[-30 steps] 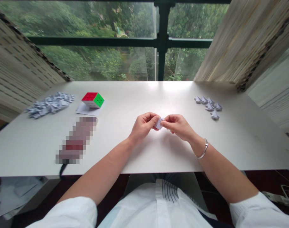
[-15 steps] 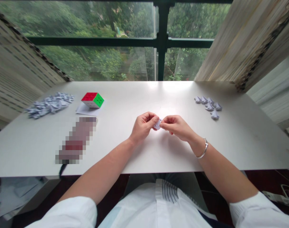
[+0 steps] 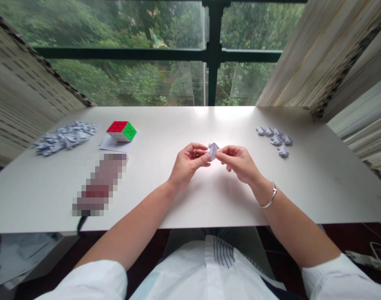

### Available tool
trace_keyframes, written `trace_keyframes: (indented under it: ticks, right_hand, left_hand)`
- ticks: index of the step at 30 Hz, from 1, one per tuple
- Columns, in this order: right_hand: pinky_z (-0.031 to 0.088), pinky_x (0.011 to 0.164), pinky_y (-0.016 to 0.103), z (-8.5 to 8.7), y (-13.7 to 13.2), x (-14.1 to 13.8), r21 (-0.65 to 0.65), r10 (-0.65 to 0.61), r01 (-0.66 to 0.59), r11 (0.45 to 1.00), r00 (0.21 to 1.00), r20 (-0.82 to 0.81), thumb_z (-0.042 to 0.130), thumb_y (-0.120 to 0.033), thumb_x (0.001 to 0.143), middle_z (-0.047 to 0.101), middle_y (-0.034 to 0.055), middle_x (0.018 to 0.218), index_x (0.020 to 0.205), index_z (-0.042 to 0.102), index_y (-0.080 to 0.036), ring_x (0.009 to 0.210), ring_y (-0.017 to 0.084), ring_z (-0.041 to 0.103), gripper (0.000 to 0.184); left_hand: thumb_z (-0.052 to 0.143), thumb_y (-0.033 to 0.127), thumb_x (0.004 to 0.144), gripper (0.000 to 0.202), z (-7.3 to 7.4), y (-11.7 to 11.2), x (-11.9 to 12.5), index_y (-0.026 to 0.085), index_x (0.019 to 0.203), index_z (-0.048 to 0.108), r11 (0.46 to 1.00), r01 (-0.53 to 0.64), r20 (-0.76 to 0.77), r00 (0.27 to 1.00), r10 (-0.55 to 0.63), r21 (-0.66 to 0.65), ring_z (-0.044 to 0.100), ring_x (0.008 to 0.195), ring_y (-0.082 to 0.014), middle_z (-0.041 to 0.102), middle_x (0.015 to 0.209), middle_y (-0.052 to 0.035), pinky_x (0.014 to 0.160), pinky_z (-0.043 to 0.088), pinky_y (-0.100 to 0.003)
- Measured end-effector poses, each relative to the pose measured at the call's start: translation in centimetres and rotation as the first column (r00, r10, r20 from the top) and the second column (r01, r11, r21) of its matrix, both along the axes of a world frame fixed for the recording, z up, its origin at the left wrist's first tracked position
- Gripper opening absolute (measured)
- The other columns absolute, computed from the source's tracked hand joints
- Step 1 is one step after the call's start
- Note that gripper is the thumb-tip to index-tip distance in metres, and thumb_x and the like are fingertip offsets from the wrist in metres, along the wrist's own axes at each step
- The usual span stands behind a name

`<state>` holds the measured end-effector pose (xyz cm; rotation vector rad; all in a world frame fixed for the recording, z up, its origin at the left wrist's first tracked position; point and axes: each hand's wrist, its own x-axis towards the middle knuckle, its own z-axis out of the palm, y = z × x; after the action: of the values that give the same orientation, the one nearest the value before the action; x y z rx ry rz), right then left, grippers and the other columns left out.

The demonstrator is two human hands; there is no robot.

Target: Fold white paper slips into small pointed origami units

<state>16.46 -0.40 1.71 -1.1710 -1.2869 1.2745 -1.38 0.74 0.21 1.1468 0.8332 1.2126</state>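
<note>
Bench point(image 3: 178, 125): wide, pale and matt, set against a window. It carries everything listed below.
Large heap of folded papers point(image 3: 63, 136): far left of the bench, loosely piled, well apart from the hands.
Blurred oblong point(image 3: 98, 183): left of centre, near the front edge. Its contents cannot be told.
Puzzle cube point(image 3: 122, 131): red top and green side, resting on a white sheet point(image 3: 111, 145), just right of the heap.
Small group of folded papers point(image 3: 275, 138): far right of the bench, a few pieces lying close together.
Left hand point(image 3: 189, 164): raised just over the bench centre, forearm angled in from the lower left. The fingers are curled, and thumb and forefinger are pressed onto the left edge of the piece.
Right hand point(image 3: 239, 163): mirrors the left, with a bracelet point(image 3: 270, 195) at the wrist. Thumb and forefinger tips nip the right edge, and the other fingers are tucked under.
Folded paper piece point(image 3: 213, 149): small, pale and pointed, held between the two hands above the bench centre and clear of the surface.
Handling, judged: almost weightless. It is stiff along the creases and soft across the flat faces, so it would crush or unfold easily under a hard squeeze. It is dry rather than slippery.
Best hold, judged: fingertips on the layered edges or corners, where the paper is thickest, using light pressure.
</note>
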Motion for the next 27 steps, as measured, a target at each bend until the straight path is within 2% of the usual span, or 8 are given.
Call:
trace_keyframes:
  ticks: [6, 14, 18, 21, 23, 25, 27]
  right_hand:
    - [0.037, 0.04, 0.018, -0.22, 0.01, 0.03, 0.035, 0.025, -0.027, 0.999, 0.999, 0.041, 0.077, -0.046, 0.072, 0.057, -0.0016, 0.062, 0.074, 0.066, -0.016, 0.053, 0.008, 0.048, 0.032]
    - [0.038, 0.041, 0.021, -0.33, 0.0, -0.13, 0.094, 0.002, -0.009, 0.995, 0.997, 0.072, 0.076, -0.049, 0.073, 0.06, -0.0007, 0.062, 0.073, 0.065, -0.016, 0.053, 0.009, 0.049, 0.035]
    - [0.041, 0.046, 0.023, -0.34, -0.16, -0.23, 0.166, -0.049, 0.024, 0.986, 0.988, 0.148, 0.074, -0.049, 0.076, 0.064, 0.0016, 0.068, 0.076, 0.067, -0.016, 0.057, 0.01, 0.051, 0.033]
    - [0.046, 0.051, 0.024, -0.43, -0.15, -0.13, 0.28, -0.122, 0.062, 0.958, 0.971, 0.204, 0.075, -0.047, 0.076, 0.067, 0.0045, 0.085, 0.085, 0.069, -0.018, 0.065, 0.012, 0.055, 0.031]
    - [0.049, 0.054, 0.024, -0.48, -0.07, 0.02, 0.364, -0.182, 0.101, 0.926, 0.964, 0.193, 0.076, -0.045, 0.076, 0.064, 0.0052, 0.098, 0.099, 0.07, -0.021, 0.071, 0.012, 0.056, 0.034]
    - [0.05, 0.053, 0.024, -0.5, 0.0, 0.19, 0.396, -0.177, 0.099, 0.913, 0.97, 0.167, 0.074, -0.045, 0.079, 0.061, 0.0048, 0.101, 0.109, 0.07, -0.024, 0.071, 0.012, 0.056, 0.037]
    - [0.049, 0.05, 0.023, -0.49, 0.06, 0.31, 0.406, -0.136, 0.067, 0.912, 0.98, 0.144, 0.072, -0.045, 0.082, 0.059, 0.0044, 0.097, 0.107, 0.073, -0.024, 0.07, 0.011, 0.055, 0.032]
  left_hand:
    - [0.085, 0.034, 0.065, 0.03, -0.2, -0.12, 0.23, 0.014, 0.082, 0.069, 0.999, -0.046, -0.046, 0.998, 0.045, -0.005, 0.065, 0.072, -0.0132, 0.069, 0.081, -0.0021, 0.071, 0.058, -0.03]
    - [0.085, 0.032, 0.067, 0.03, -0.49, -0.05, 0.58, 0.017, 0.087, 0.07, 0.999, -0.045, 0.002, 0.999, 0.045, 0.007, 0.066, 0.067, -0.011, 0.07, 0.078, 0.0003, 0.069, 0.059, -0.027]
    - [0.085, 0.033, 0.066, 0.032, -0.58, -0.08, 0.64, 0.017, 0.088, 0.069, 0.997, -0.077, 0.007, 0.997, 0.077, 0.028, 0.067, 0.069, -0.0121, 0.071, 0.077, 0.0005, 0.07, 0.059, -0.028]
    - [0.084, 0.035, 0.067, 0.03, -0.45, -0.08, 0.52, 0.017, 0.086, 0.069, 0.993, -0.103, -0.006, 0.995, 0.104, 0.061, 0.068, 0.071, -0.0129, 0.071, 0.08, -0.0003, 0.069, 0.059, -0.028]
    - [0.084, 0.035, 0.068, 0.029, -0.29, -0.1, 0.43, 0.016, 0.085, 0.069, 0.991, -0.111, -0.02, 0.993, 0.113, 0.076, 0.067, 0.071, -0.0129, 0.071, 0.079, -0.0003, 0.069, 0.059, -0.028]
    - [0.083, 0.034, 0.068, 0.028, -0.12, -0.18, 0.37, 0.016, 0.085, 0.07, 0.992, -0.098, -0.04, 0.994, 0.101, 0.075, 0.067, 0.07, -0.0127, 0.07, 0.077, -0.0004, 0.069, 0.059, -0.028]
    - [0.083, 0.033, 0.068, 0.028, -0.02, -0.31, 0.35, 0.015, 0.085, 0.071, 0.996, -0.063, -0.057, 0.996, 0.067, 0.064, 0.066, 0.069, -0.0126, 0.07, 0.076, -0.0007, 0.069, 0.059, -0.028]
